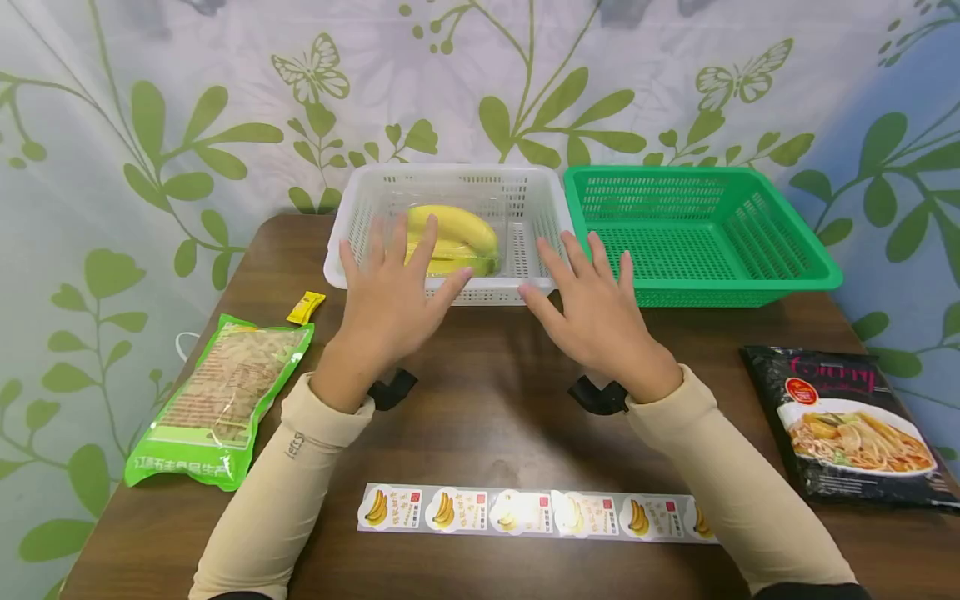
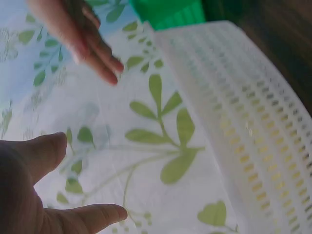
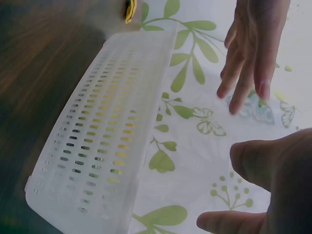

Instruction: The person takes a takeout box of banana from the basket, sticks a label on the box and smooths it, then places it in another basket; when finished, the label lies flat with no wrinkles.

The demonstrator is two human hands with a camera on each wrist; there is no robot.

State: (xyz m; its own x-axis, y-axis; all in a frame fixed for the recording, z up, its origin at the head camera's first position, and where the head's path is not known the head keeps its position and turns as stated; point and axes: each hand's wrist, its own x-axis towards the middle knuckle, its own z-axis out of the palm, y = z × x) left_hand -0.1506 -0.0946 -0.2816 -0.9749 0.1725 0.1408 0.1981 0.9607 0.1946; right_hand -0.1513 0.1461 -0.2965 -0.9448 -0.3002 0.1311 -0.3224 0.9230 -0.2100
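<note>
We see the white basket [image 1: 517, 292] standing at the back of the brown worktop [image 1: 487, 417], its long side facing us and its right side just beside the green basket [image 1: 795, 275]. It is a shallow rectangular tray of pale, slightly translucent plastic, its walls pierced by rows of small slots; in the wrist views yellow shows faintly through those slots. Inside lies a bunch of bananas [image 1: 457, 237], yellow with a greenish underside, resting towards the left half.

The left hand [image 1: 393, 296] hovers in front of the near wall, fingers spread and straight, holding nothing; its fingertips overlap the rim in the head view, but we cannot tell whether they touch. The right hand [image 1: 596, 312] is likewise spread flat and empty, near the basket's right front corner.

On the worktop: a green-edged packet [image 1: 217, 404] at left, a small yellow sachet [image 1: 305, 307] behind it, a black noodle packet [image 1: 847, 425] at right, and a strip of banana stickers [image 1: 532, 510] nearest us.
</note>
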